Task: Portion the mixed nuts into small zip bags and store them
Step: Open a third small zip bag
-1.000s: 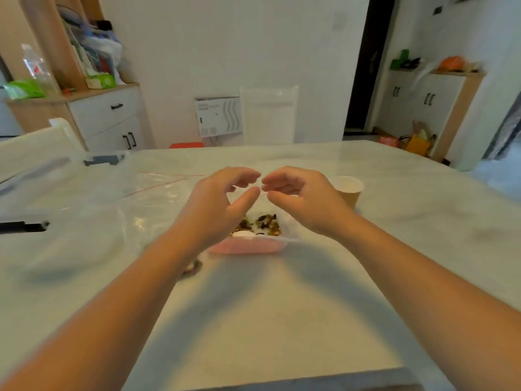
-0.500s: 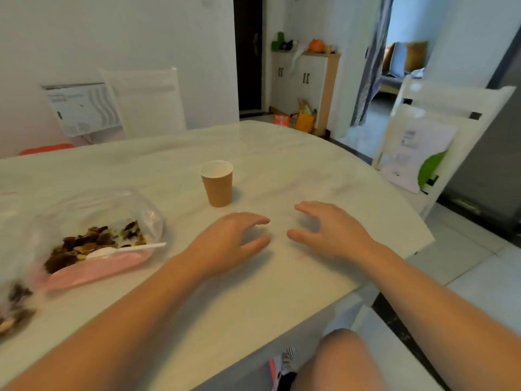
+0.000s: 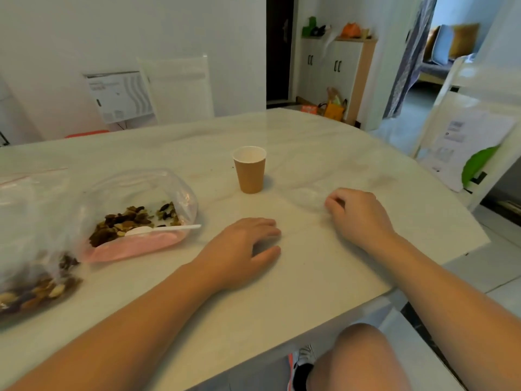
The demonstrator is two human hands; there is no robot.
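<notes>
Head view, items on the pale table (image 3: 310, 277):

1. My left hand (image 3: 242, 249): palm down on the tabletop, fingers relaxed and spread, holding nothing.
2. My right hand (image 3: 358, 215): fingers curled, seemingly pinching the near edge of a small clear zip bag (image 3: 306, 194) lying flat on the table; the plastic is faint and hard to make out, so the grip is uncertain.
3. Open bag of mixed nuts (image 3: 135, 218): to the left of my left hand, mouth propped wide, pink base, nuts heaped inside.
4. White plastic spoon (image 3: 160, 229): lying across the nuts, handle pointing right over the bag's rim.
5. Second clear bag holding nuts (image 3: 33, 289): far left, near edge.
6. Brown paper cup (image 3: 249, 169): upright, beyond both hands.
7. My bare knee (image 3: 358, 359): below the table edge.
</notes>
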